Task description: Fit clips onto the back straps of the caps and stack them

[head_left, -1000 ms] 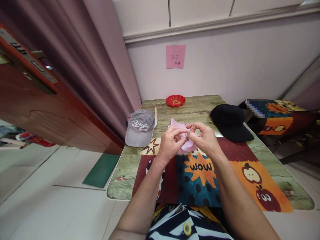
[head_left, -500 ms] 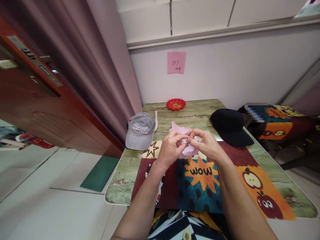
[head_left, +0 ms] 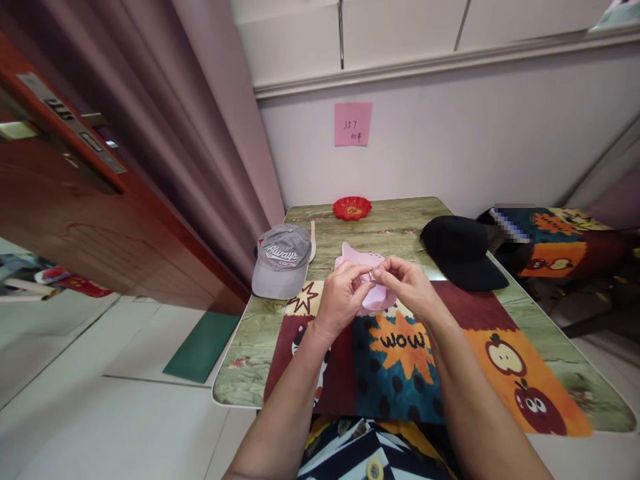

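Silvery bit [head_left: 371, 275], pinched between left hand [head_left: 340, 297] and right hand [head_left: 411, 285], may drop by the pink thing [head_left: 381, 300] if fingertips slip

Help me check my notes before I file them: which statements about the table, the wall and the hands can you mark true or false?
1. The gray cap is on the left side of the table. True.
2. The black cap is left of the red dish. False: the black cap is right of the red dish.
3. The left hand and right hand meet at a small shiny item. True.
4. The pink note lies on the table. False: the pink note is on the wall.
5. The mat reads "WOW". True.
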A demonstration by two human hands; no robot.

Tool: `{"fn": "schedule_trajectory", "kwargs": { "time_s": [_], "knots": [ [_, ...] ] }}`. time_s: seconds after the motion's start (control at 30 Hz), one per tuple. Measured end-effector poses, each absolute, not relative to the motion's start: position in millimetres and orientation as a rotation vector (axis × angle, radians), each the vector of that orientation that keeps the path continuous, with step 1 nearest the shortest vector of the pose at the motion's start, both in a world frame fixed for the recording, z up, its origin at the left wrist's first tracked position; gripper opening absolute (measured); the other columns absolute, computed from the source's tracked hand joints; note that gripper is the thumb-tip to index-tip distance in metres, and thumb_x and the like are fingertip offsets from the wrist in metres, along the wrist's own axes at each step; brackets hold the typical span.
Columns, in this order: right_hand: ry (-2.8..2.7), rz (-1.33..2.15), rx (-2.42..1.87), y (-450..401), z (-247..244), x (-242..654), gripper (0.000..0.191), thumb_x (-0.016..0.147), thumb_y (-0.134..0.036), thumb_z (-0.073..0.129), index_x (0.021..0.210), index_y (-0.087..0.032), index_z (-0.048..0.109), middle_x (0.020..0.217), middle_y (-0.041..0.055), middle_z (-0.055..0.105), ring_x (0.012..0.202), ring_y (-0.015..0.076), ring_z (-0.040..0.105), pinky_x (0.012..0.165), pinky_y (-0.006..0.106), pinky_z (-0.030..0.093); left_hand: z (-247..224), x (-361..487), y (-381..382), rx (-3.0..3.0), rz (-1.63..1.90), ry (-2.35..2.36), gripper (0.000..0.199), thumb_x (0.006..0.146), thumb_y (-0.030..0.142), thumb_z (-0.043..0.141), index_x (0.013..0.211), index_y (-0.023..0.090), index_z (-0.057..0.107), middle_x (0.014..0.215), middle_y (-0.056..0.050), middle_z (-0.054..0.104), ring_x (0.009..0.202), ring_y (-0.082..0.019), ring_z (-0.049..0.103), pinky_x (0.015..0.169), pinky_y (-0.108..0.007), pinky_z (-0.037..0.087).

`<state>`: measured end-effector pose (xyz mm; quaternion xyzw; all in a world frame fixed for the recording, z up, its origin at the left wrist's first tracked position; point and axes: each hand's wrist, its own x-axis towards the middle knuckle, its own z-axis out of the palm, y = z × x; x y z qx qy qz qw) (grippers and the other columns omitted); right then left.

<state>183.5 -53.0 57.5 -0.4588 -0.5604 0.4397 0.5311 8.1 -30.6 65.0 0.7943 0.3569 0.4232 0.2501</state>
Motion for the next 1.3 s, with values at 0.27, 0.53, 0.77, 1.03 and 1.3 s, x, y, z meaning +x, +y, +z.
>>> {"fn": "schedule_trajectory", "kwargs": {
  "time_s": [0.27, 0.53, 0.77, 1.03, 1.3],
  "knots": [
    [-1.252, 1.051, -1.104, -55.0, 61.6, 177.6, 0.040, 0.081, -0.057, 0.073, 0.072, -0.020, 0.060, 0.068, 0.0003, 0.058, 0.061, 0.0146, 0.052, 0.056, 0.028, 0.042, 59.9, 11.5, -33.9, 2.113, 1.216, 0.963, 0.023, 0.088, 0.017, 0.067, 0.110, 0.020, 0.073, 0.094, -0.004, 0.068, 0.083, -0.017, 0.060, 0.081, -0.030, 0.048],
    [-1.323, 0.619, -1.240, -55.3, 53.4, 171.9, 0.022, 0.087, -0.040, 0.065, 0.076, -0.022, 0.063, 0.080, 0.0039, 0.070, 0.078, 0.0205, 0.065, 0.075, 0.032, 0.048, 59.3, 14.3, -35.2, 2.158, 1.206, 1.010, 0.021, 0.090, 0.021, 0.065, 0.110, 0.020, 0.072, 0.094, -0.005, 0.067, 0.082, -0.017, 0.060, 0.078, -0.030, 0.047],
    [-1.348, 0.466, -1.328, -56.8, 58.4, 164.7, 0.014, 0.084, -0.032, 0.062, 0.074, -0.023, 0.059, 0.098, 0.0075, 0.076, 0.091, 0.0242, 0.070, 0.084, 0.035, 0.047, 58.4, 17.8, -35.1, 2.170, 1.239, 1.047, 0.017, 0.091, 0.020, 0.064, 0.106, 0.018, 0.072, 0.093, -0.005, 0.067, 0.078, -0.016, 0.059, 0.075, -0.028, 0.047],
    [-1.447, 0.757, -1.232, -55.7, 60.7, 180.7, 0.015, 0.082, -0.028, 0.064, 0.070, -0.021, 0.059, 0.086, 0.0035, 0.072, 0.079, 0.0193, 0.064, 0.074, 0.029, 0.047, 61.7, 15.3, -37.1, 2.243, 1.206, 0.999, 0.018, 0.090, 0.016, 0.065, 0.105, 0.018, 0.073, 0.094, -0.005, 0.068, 0.081, -0.016, 0.060, 0.078, -0.029, 0.047],
    [-1.443, 1.048, -1.130, -53.7, 61.0, 193.1, 0.024, 0.084, -0.040, 0.069, 0.076, -0.018, 0.065, 0.077, 0.0017, 0.065, 0.070, 0.0156, 0.056, 0.063, 0.027, 0.042, 64.8, 11.0, -36.7, 2.194, 1.130, 0.924, 0.019, 0.086, 0.012, 0.065, 0.102, 0.018, 0.072, 0.092, -0.003, 0.067, 0.074, -0.013, 0.059, 0.072, -0.026, 0.046]
  ]
}}
